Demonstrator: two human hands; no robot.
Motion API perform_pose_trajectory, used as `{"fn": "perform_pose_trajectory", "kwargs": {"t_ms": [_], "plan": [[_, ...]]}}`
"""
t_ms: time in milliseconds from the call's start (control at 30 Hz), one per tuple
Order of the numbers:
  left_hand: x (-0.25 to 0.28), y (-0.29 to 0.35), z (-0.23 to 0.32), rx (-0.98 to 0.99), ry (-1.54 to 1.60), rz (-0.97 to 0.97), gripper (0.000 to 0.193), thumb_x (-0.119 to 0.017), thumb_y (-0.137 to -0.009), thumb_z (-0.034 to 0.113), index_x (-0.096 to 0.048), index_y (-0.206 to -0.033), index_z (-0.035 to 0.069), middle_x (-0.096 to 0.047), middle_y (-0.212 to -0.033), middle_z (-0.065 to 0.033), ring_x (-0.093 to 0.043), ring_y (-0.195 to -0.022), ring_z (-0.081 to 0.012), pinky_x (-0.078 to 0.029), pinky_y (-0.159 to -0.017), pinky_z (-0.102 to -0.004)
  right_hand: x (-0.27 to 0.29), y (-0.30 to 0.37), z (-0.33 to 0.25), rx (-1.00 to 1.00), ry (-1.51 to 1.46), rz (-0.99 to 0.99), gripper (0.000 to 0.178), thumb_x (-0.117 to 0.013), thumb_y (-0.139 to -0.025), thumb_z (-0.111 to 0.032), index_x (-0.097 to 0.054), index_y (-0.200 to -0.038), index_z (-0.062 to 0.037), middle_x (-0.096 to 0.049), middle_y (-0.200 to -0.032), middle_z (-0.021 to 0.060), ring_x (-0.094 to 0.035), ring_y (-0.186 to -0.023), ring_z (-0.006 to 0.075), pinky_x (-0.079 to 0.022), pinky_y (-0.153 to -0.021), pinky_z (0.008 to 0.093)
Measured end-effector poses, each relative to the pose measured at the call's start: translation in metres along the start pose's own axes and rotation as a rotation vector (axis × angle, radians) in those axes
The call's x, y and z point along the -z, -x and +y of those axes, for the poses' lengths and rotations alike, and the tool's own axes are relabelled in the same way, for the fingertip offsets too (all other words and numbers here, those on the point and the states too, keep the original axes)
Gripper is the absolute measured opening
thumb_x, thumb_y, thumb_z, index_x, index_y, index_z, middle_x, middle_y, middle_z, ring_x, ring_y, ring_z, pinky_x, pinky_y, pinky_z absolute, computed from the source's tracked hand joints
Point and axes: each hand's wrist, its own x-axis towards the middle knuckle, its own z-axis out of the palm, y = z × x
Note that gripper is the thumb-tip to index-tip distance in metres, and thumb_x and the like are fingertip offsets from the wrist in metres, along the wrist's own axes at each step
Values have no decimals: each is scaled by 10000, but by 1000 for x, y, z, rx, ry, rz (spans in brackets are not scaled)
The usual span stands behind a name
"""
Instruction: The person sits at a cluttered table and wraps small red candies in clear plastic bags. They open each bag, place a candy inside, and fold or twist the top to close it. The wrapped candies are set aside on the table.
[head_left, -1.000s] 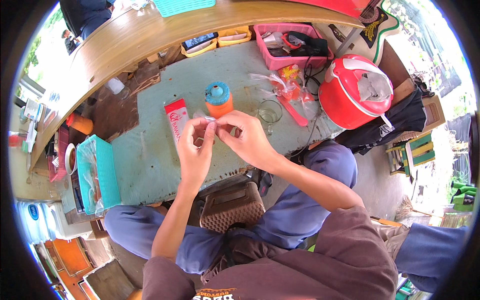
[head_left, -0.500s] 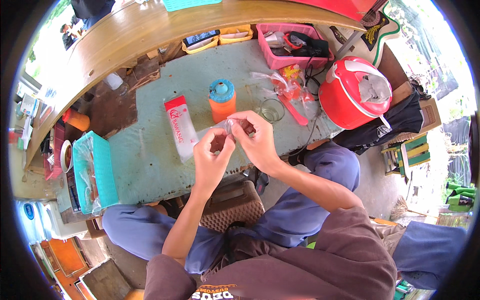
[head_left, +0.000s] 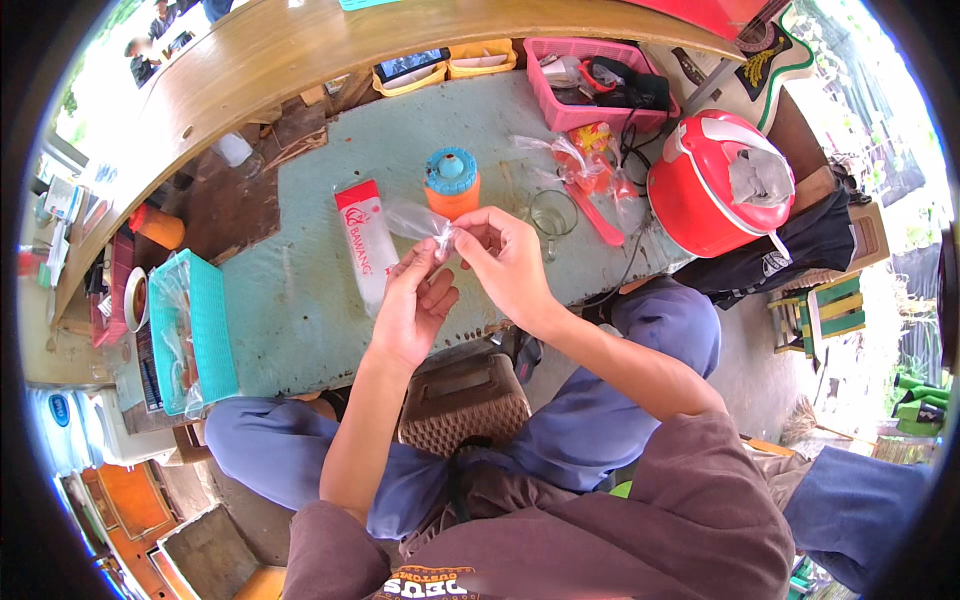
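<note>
Both hands are raised over the near edge of the pale green table (head_left: 300, 300), working one small clear plastic bag (head_left: 412, 217). Left hand (head_left: 412, 312): thumb and forefinger pinched on the bag's gathered neck, other fingers loosely curled. Right hand (head_left: 505, 260): fingertips closed on the same neck from the other side — the two hands touch there. The bag's puffed body sticks out to the left of the fingers, above the table top, in front of a white and red packet (head_left: 364, 243) lying flat on the table; contents of the bag cannot be made out. Just behind the hands stands an orange jar with a blue lid (head_left: 452, 183), upright. To its right a clear glass (head_left: 553, 212), then a loose cluster of filled small bags (head_left: 580, 160) with red contents, and beyond them a pink basket (head_left: 590, 112) at the far edge. A red rice cooker (head_left: 715, 190) with a grey cloth on its lid sits at the right end of the table. At the left end — a turquoise basket (head_left: 205, 335) holding wrapped items. A brown woven stool (head_left: 462, 400) shows between the person's knees.
</note>
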Motion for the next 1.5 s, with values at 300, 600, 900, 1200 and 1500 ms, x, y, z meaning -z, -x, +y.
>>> {"fn": "perform_pose_trajectory", "kwargs": {"t_ms": [300, 600, 900, 1200, 1500], "plan": [[1, -2, -3, -276, -399, 56, 183, -662, -949, 108, -488, -1004, 123, -543, -846, 47, -391, -643, -28, -305, -575, -222, 2, 1, -3, -463, -495, -79, 145, -684, -949, -165, -662, -1054, -68, -674, -884, -19, -560, -683, 66, -424, -629, 230], [12, -5, -11, -832, -1220, 224, 143, -724, -902, 48, -614, -994, 55, -636, -755, -32, -492, -574, -108, -379, -526, -277, -4, 4, 4, -422, -395, -223, 136, -677, -946, -187, -626, -1023, -87, -569, -806, -53, -421, -598, 30, -285, -531, 231], [8, -5, 27, -724, -1474, 31, 128, -706, -907, 60, -680, -1029, 28, -698, -827, -69, -587, -681, -180, -474, -618, -319, -5, 3, 0, -420, -259, -195, 197, -712, -949, -261, -647, -982, -78, -570, -781, -62, -417, -606, 24, -293, -534, 227], [14, -23, 32, 312, -222, 71, 117, -652, -957, 201, -650, -1007, 95, -604, -873, 45, -412, -651, -47, -376, -570, -228, 5, -2, 6, -445, -183, -194, 199, -634, -946, -265, -624, -891, -74, -575, -812, -34, -487, -701, 80, -393, -637, 266], [21, -6, 20, 138, -470, -10, 192, -613, -965, 324, -613, -994, 135, -581, -875, 34, -486, -786, -97, -416, -766, -298, 11, -4, -5, -530, -483, -363, 192, -581, -1023, -279, -600, -917, -119, -547, -813, -61, -480, -684, 64, -369, -620, 251]]}}
